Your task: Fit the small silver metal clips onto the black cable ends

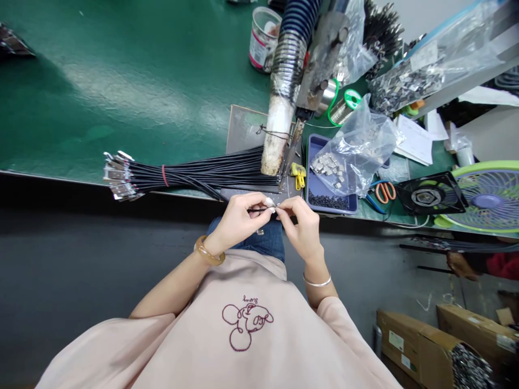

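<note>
My left hand [239,219] and my right hand [300,227] meet at the front edge of the green workbench [121,86], fingertips pinched together. Between them runs a thin black wire [265,208], and my right fingertips pinch a small silvery part at its end, too small to name. A bundle of black wires [194,174], tied with a red band and ending in metal clips at the left, lies on the bench just beyond my hands. A blue tray [314,189] with small dark parts sits to the right of my hands.
A corrugated fume hose [290,59] hangs over a grey work plate [243,129]. Plastic bags of metal clips [357,148], solder spools [344,105], a tin can [263,38], orange-handled scissors [385,190], a black fan [430,195] and a green fan [486,197] crowd the right. Cardboard boxes [421,340] stand on the floor.
</note>
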{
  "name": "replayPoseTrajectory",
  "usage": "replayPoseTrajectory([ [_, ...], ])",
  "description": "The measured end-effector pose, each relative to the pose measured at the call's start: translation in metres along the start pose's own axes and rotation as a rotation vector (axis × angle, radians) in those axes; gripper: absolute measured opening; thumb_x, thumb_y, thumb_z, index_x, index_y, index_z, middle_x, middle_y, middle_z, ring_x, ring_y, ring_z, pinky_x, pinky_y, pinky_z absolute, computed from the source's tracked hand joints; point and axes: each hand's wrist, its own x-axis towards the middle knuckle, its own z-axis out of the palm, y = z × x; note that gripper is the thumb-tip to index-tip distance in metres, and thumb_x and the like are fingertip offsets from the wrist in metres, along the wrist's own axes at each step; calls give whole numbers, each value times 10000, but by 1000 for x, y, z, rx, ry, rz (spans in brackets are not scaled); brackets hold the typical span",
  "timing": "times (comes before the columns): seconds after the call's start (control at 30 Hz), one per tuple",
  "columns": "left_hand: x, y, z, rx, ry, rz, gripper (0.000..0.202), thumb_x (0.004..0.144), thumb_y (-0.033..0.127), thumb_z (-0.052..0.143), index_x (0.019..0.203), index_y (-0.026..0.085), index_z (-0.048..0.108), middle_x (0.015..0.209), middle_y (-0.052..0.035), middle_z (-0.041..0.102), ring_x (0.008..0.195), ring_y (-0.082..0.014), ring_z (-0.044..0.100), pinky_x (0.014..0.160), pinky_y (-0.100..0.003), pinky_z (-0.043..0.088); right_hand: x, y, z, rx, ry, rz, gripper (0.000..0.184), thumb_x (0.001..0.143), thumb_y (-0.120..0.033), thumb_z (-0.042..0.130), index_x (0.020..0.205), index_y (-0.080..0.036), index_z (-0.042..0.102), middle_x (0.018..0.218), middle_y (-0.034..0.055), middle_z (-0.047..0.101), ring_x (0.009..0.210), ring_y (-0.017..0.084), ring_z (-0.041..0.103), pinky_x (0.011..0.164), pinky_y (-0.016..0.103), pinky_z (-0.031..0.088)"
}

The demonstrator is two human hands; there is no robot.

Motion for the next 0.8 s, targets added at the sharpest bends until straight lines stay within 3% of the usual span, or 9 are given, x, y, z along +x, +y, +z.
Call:
replayPoseTrajectory([
  [0.1, -1, 0, 0, -63, -34, -63, 77, 836, 195, 631, 775, 148, 633, 623, 31, 559, 555, -73, 487, 527, -178, 398, -4, 1, 2, -33, 17, 18, 129, 996, -279, 517, 913, -217, 594, 829, 8, 653, 664, 107, 630, 623, 244, 514],
  [0.27, 0, 0, -10, -217, -146, -129, 79, 822, 210, 653, 788, 139, 662, 633, 12, 595, 558, -77, 521, 561, -186, 458, 10, 24, -30, -173, 460, 211, 185, 995, -384, 504, 972, -219, 586, 651, -45, 565, 511, 103, 521, 510, 242, 393],
  [0.37, 3, 0, -16, -279, -214, -151, 99, 817, 234, 683, 802, 137, 684, 698, -21, 665, 594, -92, 573, 590, -197, 494, 34, 53, -53, -380, 274, 277, 209, 938, -374, 570, 864, -197, 654, 687, 3, 634, 609, 142, 550, 631, 286, 419],
  [0.43, 6, 4, -19, -272, -256, -145, 113, 827, 244, 680, 814, 134, 696, 737, -39, 700, 612, -102, 594, 596, -203, 500, 49, 71, -59, -399, 105, 311, 149, 884, -319, 624, 866, -185, 685, 797, 36, 705, 652, 150, 567, 677, 297, 418],
  [0.57, 12, 13, -17, -33, -302, -11, 118, 845, 189, 617, 814, 138, 720, 716, -27, 701, 576, -93, 550, 526, -192, 407, 64, 86, -59, -409, -39, 390, 52, 824, -213, 644, 805, -182, 681, 797, 32, 711, 625, 136, 532, 698, 293, 395],
  [0.67, 15, 14, -9, 154, -227, 121, 122, 819, 138, 592, 767, 147, 703, 632, 8, 636, 539, -79, 479, 516, -197, 359, 55, 80, -57, -400, -11, 379, 61, 827, -224, 641, 777, -192, 654, 745, 8, 678, 574, 122, 479, 664, 289, 377],
  [0.8, 17, 6, 1, 71, -105, 21, 102, 819, 169, 593, 759, 144, 673, 574, 26, 568, 514, -76, 457, 524, -199, 379, 29, 54, -53, -158, 275, 385, 140, 874, -319, 631, 799, -201, 623, 759, -19, 665, 459, 66, 311, 539, 264, 327],
])
